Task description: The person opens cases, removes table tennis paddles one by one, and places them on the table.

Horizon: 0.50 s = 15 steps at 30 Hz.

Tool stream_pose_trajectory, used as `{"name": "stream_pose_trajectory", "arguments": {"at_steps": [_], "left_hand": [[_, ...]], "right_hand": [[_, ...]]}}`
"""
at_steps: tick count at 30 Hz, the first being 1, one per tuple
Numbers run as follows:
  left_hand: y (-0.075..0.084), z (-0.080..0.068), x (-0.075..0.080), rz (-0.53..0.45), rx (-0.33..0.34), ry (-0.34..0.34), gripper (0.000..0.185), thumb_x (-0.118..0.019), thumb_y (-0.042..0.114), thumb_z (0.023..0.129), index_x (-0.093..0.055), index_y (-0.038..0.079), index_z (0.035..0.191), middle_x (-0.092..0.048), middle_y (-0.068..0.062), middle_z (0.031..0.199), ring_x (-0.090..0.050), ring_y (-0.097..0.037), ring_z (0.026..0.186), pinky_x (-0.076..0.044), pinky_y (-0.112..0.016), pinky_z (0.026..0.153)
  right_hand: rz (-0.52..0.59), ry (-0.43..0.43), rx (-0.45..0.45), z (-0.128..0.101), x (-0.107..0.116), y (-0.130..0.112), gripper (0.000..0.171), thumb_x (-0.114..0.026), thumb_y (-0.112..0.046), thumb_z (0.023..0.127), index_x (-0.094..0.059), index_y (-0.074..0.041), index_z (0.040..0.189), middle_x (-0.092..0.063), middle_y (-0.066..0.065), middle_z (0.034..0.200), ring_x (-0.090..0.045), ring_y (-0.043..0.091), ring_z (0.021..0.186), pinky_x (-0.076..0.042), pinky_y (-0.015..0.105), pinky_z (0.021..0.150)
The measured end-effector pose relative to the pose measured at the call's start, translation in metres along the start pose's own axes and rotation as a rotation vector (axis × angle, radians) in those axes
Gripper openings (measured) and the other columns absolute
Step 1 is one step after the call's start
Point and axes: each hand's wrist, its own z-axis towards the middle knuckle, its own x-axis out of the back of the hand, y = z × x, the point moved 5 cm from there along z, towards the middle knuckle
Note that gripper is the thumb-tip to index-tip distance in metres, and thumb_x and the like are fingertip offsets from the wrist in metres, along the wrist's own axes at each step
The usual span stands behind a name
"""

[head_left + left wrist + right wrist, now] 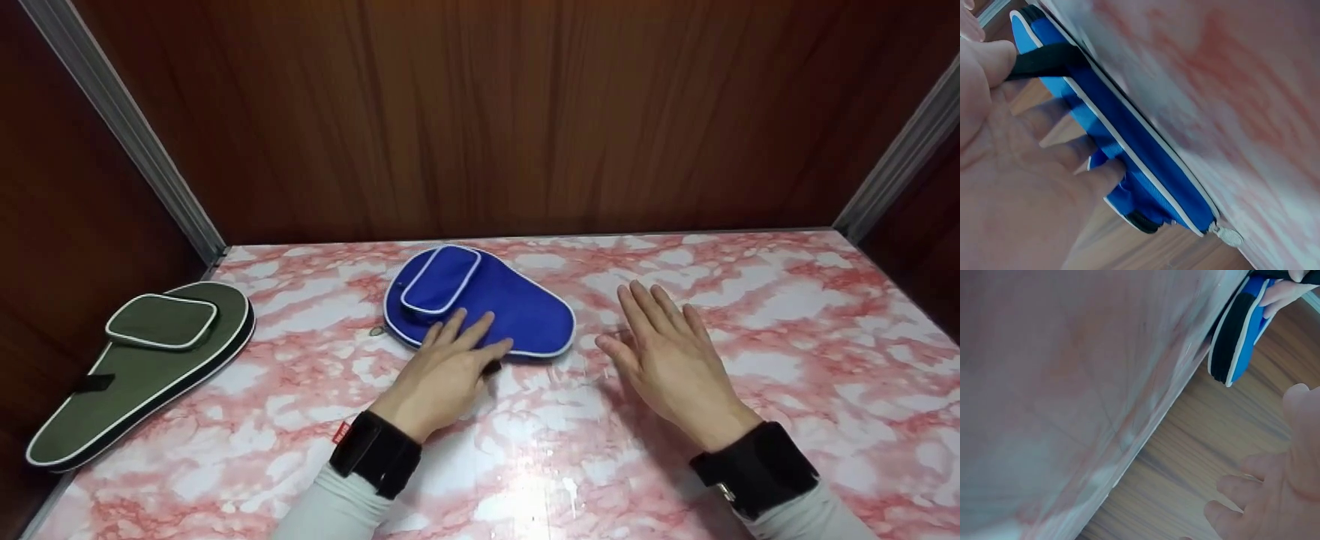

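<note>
A blue paddle case (529,315) with white piping lies flat on the table, its wide end to the left and its narrow end to the right. On its top sits a small zipped pocket (441,279). My left hand (442,371) rests its outstretched fingers on the case's near side, just below the pocket. In the left wrist view a black strap loop (1050,61) on the case's side meets the thumb, and a zipper pull (1229,235) hangs at the wide end. My right hand (671,367) hovers right of the case, fingers spread, holding nothing.
At the left edge lies a green paddle case (150,382) with white piping and its own pocket, slanting toward me. The table (825,375) has a red-and-white marbled top. Wood-grain panels (525,112) stand behind it and at both sides, with metal corner posts.
</note>
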Motion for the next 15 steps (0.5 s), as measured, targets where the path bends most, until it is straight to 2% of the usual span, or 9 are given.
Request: {"name": "stream_pose_trajectory", "arguments": {"at_steps": [4,9,15], "left_hand": [[0.008,-0.002,-0.003,0.010,-0.064,-0.017,0.052,-0.064,0.020,0.109,-0.061,0.025,0.161,-0.033,-0.008,0.179,-0.017,-0.044,0.167,-0.016,-0.066,0.130],[0.016,-0.004,-0.006,0.005,-0.138,-0.033,0.045,-0.058,0.025,0.114,-0.063,0.029,0.159,-0.035,-0.003,0.178,-0.017,-0.040,0.168,-0.017,-0.064,0.131],[0.018,-0.009,-0.005,-0.027,-0.217,-0.022,0.039,-0.059,0.031,0.115,-0.068,0.028,0.153,-0.040,-0.002,0.176,-0.021,-0.040,0.167,-0.019,-0.064,0.130]], "right_hand": [[0.024,-0.042,-0.024,0.000,-0.001,0.001,0.083,-0.046,-0.058,0.115,-0.029,-0.001,0.173,-0.029,0.025,0.177,-0.022,0.048,0.164,-0.015,0.071,0.128],[0.055,-0.104,-0.034,0.000,-0.004,0.001,0.084,-0.043,-0.059,0.115,-0.028,0.000,0.173,-0.030,0.028,0.175,-0.022,0.048,0.164,-0.014,0.070,0.128],[0.086,-0.125,-0.005,0.002,-0.008,-0.003,0.080,-0.049,-0.055,0.115,-0.034,0.000,0.171,-0.039,0.031,0.170,-0.030,0.050,0.161,-0.017,0.069,0.128]]}}
